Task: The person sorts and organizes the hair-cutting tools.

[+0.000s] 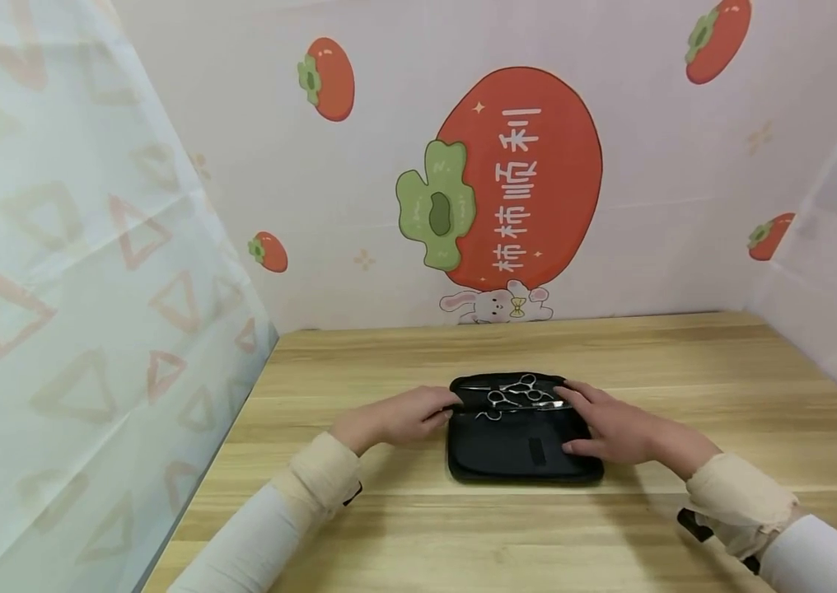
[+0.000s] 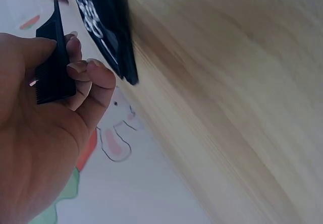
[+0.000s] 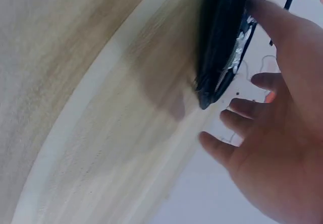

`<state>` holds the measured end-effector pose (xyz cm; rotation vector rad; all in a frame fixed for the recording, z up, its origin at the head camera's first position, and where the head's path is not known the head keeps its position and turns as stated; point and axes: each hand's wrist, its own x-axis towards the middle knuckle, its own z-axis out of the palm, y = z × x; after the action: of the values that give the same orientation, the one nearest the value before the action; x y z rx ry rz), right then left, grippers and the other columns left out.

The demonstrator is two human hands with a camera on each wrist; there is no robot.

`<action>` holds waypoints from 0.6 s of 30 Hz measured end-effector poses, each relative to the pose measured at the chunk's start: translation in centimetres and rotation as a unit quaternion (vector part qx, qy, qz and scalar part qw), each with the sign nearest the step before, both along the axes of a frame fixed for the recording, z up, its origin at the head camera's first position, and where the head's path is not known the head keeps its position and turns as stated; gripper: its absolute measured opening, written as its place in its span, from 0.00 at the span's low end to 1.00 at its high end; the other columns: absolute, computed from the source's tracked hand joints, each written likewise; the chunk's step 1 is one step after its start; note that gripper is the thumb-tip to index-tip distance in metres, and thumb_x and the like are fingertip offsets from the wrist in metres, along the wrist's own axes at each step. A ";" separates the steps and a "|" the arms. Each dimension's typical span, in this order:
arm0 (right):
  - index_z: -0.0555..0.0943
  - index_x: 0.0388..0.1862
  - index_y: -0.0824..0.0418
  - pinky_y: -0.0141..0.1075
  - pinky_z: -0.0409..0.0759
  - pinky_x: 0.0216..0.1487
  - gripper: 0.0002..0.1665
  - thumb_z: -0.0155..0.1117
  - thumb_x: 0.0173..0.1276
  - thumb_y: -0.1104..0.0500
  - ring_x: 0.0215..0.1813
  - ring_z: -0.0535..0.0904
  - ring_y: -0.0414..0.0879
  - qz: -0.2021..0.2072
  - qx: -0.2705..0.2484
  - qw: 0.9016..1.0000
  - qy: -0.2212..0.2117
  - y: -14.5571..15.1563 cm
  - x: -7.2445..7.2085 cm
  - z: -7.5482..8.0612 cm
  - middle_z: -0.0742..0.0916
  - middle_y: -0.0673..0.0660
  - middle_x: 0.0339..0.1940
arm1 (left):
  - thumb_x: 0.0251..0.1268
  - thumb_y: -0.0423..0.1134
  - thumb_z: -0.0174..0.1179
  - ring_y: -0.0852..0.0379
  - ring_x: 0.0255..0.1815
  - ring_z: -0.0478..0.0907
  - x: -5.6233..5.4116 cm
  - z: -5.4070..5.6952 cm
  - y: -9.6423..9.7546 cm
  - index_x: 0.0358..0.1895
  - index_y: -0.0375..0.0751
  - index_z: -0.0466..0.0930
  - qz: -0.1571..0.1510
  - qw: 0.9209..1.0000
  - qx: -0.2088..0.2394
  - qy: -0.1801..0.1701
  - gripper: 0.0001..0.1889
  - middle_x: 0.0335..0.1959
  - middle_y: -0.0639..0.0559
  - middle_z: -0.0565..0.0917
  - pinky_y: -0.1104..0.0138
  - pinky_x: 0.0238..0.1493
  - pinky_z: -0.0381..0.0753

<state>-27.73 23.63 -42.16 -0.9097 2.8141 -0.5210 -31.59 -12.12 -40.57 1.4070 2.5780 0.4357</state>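
Observation:
My left hand point(image 1: 413, 414) is at the left side of a black zip case point(image 1: 496, 449) that lies unfolded on the wooden table. It pinches a black tail comb point(image 2: 54, 67) between thumb and fingers, teeth toward the palm side in the left wrist view. Silver scissors point(image 1: 526, 387) with ring handles lie in the far half of the case, beside other slim metal tools. My right hand point(image 1: 614, 424) is spread over the case's right side, holding nothing. In the right wrist view its fingers point(image 3: 237, 123) are apart and the thumb overlaps the case.
The wooden table point(image 1: 389, 535) runs back to a white cloth wall point(image 1: 359, 206) printed with persimmons and a rabbit. More printed cloth point(image 1: 77, 288) hangs along the left side, and a pale cloth on the right.

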 end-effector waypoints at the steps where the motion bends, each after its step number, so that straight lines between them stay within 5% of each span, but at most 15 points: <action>1: 0.60 0.79 0.68 0.64 0.69 0.67 0.50 0.68 0.71 0.43 0.74 0.65 0.70 -0.001 0.000 1.000 0.015 -0.1 0.1 0.1 0.65 0.74 0.76 | 0.81 0.31 0.47 0.54 0.58 0.78 0.2 0.1 0.2 0.61 0.33 0.78 -0.001 1.000 -0.002 0.000 0.14 0.56 0.45 0.82 0.60 0.63 0.76; 10: 0.74 0.71 0.65 0.53 0.81 0.58 0.30 0.65 0.75 0.55 0.58 0.83 0.54 0.047 -0.017 0.992 0.114 -2.8 1.4 1.4 0.83 0.59 0.61 | 0.84 0.35 0.44 0.55 0.66 0.75 1.6 0.6 2.4 0.66 0.34 0.74 0.002 1.000 -0.011 0.008 0.18 0.63 0.46 0.79 0.64 0.70 0.71; 18: 0.82 0.59 0.61 0.43 0.84 0.49 0.15 0.62 0.76 0.63 0.48 0.82 0.42 0.074 -0.054 0.985 0.146 -4.1 1.8 1.3 0.83 0.52 0.49 | 0.84 0.35 0.44 0.56 0.69 0.73 2.2 0.5 3.8 0.71 0.34 0.70 0.000 1.000 0.017 0.003 0.19 0.67 0.44 0.78 0.63 0.72 0.69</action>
<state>-25.97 19.53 -40.90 -1.3036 2.9619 -0.5656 -29.36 -8.32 -40.11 1.4221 2.5859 0.4784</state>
